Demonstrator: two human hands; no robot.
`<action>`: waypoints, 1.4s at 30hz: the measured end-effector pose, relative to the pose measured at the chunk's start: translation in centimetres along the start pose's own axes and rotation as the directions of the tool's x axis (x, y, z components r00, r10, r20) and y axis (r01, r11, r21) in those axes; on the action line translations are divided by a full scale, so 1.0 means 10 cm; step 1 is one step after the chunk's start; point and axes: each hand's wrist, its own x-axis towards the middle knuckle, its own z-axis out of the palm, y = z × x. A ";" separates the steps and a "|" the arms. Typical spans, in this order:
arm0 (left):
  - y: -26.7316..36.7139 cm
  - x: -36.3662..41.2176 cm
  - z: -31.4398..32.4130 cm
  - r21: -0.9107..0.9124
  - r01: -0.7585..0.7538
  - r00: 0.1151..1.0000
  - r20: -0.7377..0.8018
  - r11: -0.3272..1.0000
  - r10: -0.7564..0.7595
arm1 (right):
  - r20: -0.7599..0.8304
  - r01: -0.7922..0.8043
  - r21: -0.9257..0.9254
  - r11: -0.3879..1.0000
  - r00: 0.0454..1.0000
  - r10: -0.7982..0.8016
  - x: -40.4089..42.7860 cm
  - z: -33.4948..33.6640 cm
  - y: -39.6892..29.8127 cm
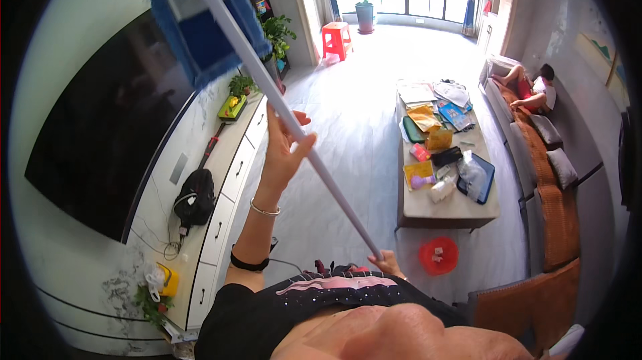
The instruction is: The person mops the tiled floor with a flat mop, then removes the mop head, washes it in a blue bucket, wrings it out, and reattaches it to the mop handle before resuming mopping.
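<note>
A flat mop with a blue fringed pad [213, 41] is raised at the upper left, in front of the wall by the television. Its pale handle [338, 189] slants down to the right towards my body. My left hand [286, 147] is at the upper part of the handle, the thumb against it and some fingers behind or spread beside it; how firmly it grips is hard to tell. Low in the view, near my shirt, my right hand [387, 263] is closed around the handle's lower end.
A large television [110, 124] hangs above a white cabinet [225, 179] at the left. The coffee table [446, 209] at the right bears papers and bags. Near it are a red basin [438, 256] and a grey sofa [536, 209] with a person [539, 92] on it. A red stool [337, 39] stands farther off.
</note>
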 end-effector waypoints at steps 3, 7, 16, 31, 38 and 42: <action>-0.66 0.40 -0.18 0.446 -0.065 0.960 0.273 0.893 -0.067 | -0.115 0.074 0.113 0.991 0.991 -0.061 1.35 -0.17 -0.35; -1.87 0.44 -0.80 0.657 -0.161 0.833 0.491 0.736 -0.255 | -0.208 0.108 0.154 0.982 0.975 -0.075 2.90 -0.36 -0.78; -4.17 1.42 -1.97 0.958 0.276 0.286 -0.008 0.075 -0.958 | -0.234 -0.113 0.267 0.957 0.956 0.178 5.71 -0.77 -0.67; -7.24 6.39 0.26 0.575 -0.169 0.396 0.783 0.800 -0.479 | -0.544 -0.031 -0.069 0.997 0.839 -0.012 9.41 -2.39 0.01; -8.62 7.52 -0.38 0.749 -0.040 0.568 0.561 0.661 -0.602 | -0.387 -0.062 0.051 0.997 0.919 0.077 11.78 -2.75 0.04; -9.34 7.78 -0.71 0.856 0.173 0.566 0.318 0.487 -0.761 | -0.247 -0.161 0.226 0.961 0.945 0.216 13.19 -2.67 0.21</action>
